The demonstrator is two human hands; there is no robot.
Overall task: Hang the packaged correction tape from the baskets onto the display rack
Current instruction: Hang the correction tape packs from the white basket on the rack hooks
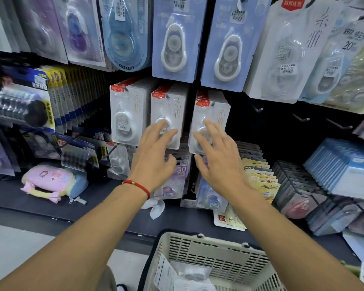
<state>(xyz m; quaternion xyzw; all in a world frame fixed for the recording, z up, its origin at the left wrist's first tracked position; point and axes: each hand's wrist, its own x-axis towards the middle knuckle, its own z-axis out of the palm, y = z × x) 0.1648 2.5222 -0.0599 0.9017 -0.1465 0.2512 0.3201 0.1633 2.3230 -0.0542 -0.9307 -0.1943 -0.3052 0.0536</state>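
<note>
Three stacks of white correction tape packs hang side by side on the dark display rack: a left stack point(125, 116), a middle stack point(169, 106) and a right stack point(212, 110). My left hand point(153, 158), with a red string on the wrist, has its fingers spread in front of the middle stack. My right hand point(219, 156) is spread in front of the right stack, fingertips at the blister. Neither hand holds anything. A beige basket point(208, 250) below holds more packaged correction tape point(189, 276).
Bare hooks point(301, 118) stick out of the rack to the right of the white stacks. Larger blue packs point(174, 38) hang above. A pink pencil pouch point(51, 181) lies on the shelf at left; wire racks of packs point(298, 185) stand at right.
</note>
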